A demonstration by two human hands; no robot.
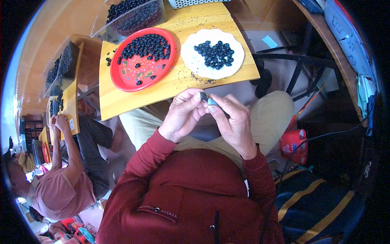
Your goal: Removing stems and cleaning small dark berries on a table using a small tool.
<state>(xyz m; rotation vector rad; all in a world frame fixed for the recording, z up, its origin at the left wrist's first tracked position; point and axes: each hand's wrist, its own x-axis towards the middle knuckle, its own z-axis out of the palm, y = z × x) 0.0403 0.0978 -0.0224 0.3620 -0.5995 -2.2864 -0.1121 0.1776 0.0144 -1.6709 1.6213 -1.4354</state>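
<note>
Just past the near edge of the table, my two hands meet above my lap. My left hand (182, 114) pinches a small dark round bead-like piece (203, 96) between thumb and fingertips. Against it, my right hand (233, 120) grips a small teal-ended tool (211, 101); its exact kind is too small to make out. Similar dark round pieces fill the far part of a red plate (118, 75) with a printed pattern. More of them lie in a group on a white scalloped plate (191, 61), to its right.
Both plates stand on a yellow wooden table (122, 103) strewn with brown crumbs. Behind them are a clear bin (118, 34) of dark pieces and a white perforated basket (191, 3). At left, another person (61, 191) works at a similar table. A red bag (294, 146) sits right.
</note>
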